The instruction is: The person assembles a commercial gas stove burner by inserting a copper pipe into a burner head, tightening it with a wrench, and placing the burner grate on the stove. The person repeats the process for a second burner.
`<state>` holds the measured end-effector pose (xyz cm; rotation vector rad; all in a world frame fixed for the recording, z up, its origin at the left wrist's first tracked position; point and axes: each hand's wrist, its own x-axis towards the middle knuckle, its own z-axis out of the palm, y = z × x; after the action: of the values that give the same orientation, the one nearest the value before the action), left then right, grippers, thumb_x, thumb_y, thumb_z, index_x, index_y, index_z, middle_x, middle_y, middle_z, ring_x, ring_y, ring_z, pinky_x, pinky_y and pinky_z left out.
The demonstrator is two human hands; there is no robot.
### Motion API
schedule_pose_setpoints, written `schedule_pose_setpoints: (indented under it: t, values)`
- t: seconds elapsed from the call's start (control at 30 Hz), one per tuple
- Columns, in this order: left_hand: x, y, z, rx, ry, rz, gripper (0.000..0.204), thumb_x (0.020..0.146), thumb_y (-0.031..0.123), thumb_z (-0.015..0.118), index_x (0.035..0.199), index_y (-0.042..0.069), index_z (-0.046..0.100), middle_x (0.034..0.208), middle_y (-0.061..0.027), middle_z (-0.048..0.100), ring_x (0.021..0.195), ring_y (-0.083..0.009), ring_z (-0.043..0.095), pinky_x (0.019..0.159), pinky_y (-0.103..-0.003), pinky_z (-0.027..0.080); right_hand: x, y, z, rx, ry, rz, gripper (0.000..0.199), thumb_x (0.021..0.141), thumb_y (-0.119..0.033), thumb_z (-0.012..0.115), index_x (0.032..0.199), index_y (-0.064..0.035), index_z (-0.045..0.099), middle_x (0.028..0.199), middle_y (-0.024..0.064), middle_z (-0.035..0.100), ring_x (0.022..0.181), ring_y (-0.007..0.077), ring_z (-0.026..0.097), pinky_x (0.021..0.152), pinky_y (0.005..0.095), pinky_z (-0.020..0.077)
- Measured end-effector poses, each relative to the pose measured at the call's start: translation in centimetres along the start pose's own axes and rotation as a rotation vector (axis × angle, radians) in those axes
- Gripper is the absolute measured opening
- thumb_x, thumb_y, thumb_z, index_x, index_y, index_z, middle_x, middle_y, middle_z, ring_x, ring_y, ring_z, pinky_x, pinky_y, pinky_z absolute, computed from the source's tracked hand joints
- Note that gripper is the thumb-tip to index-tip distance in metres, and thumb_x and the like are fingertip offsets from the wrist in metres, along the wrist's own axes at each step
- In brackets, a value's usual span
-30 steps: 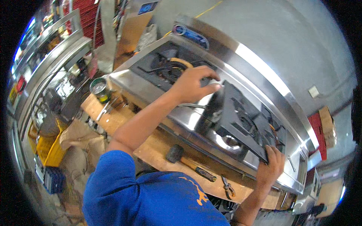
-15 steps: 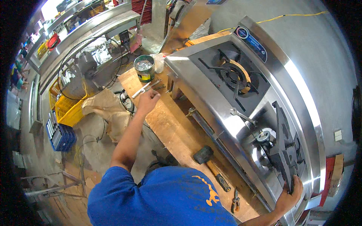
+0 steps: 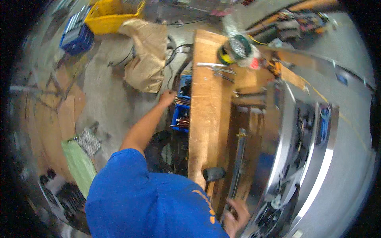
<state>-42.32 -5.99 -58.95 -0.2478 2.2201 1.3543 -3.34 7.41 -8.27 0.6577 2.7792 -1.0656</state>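
My left hand (image 3: pixel 168 97) reaches down beside the workbench, next to two blue bins (image 3: pixel 181 117) that hold thin reddish and metal parts. Its fingers are small and smeared, so whether they hold anything is unclear. Low in the view, my right hand (image 3: pixel 237 216) has its fingers bent and apart, with nothing seen in them, close to the front of the steel gas stove (image 3: pixel 283 146). A mallet with a black head (image 3: pixel 214 173) lies on the wooden bench (image 3: pixel 208 115). Wrenches (image 3: pixel 222 71) rest at the bench's far end beside a dark green can (image 3: pixel 240 47).
Brown paper (image 3: pixel 147 55) lies on the floor left of the bench, with cables near it. Beyond are a yellow crate (image 3: pixel 113 18) and a blue crate (image 3: pixel 77 41). A green sack (image 3: pixel 78 162) lies at the lower left. Tools (image 3: pixel 297 25) clutter the far right.
The view has swung left. My left hand has gone from above the bench by the wrenches to the bins beside it. My right hand has let go of the black pan support on the stove.
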Motion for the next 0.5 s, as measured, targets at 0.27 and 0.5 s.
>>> schedule_pose_setpoints:
  t: [0.27,0.5]
  values:
    - [-1.3,-16.6,8.8,0.31,-0.248,-0.242,0.037,0.084,0.033,0.064,0.108,0.007,0.074,0.112,-0.02,0.071,0.106,-0.0384,0.067,0.091,-0.047,0.052,11.6,11.3,17.1,-0.485,-0.102,-0.016,0.066,0.081,-0.029,0.078,0.136,-0.0019,0.055,0.142,0.0251,0.05,0.131,0.0456,0.046,0.11,0.0522,0.0367]
    - [8.0,-22.5,13.1,0.137,-0.017,-0.186,0.038,0.09,0.04,0.058,0.103,0.007,0.073,0.106,-0.0221,0.071,0.101,-0.04,0.068,0.087,-0.048,0.053,12.2,12.1,18.1,-0.577,-0.108,0.059,0.057,0.085,-0.029,0.072,0.133,-0.0017,0.057,0.141,0.0286,0.047,0.127,0.0469,0.049,0.106,0.0537,0.0405]
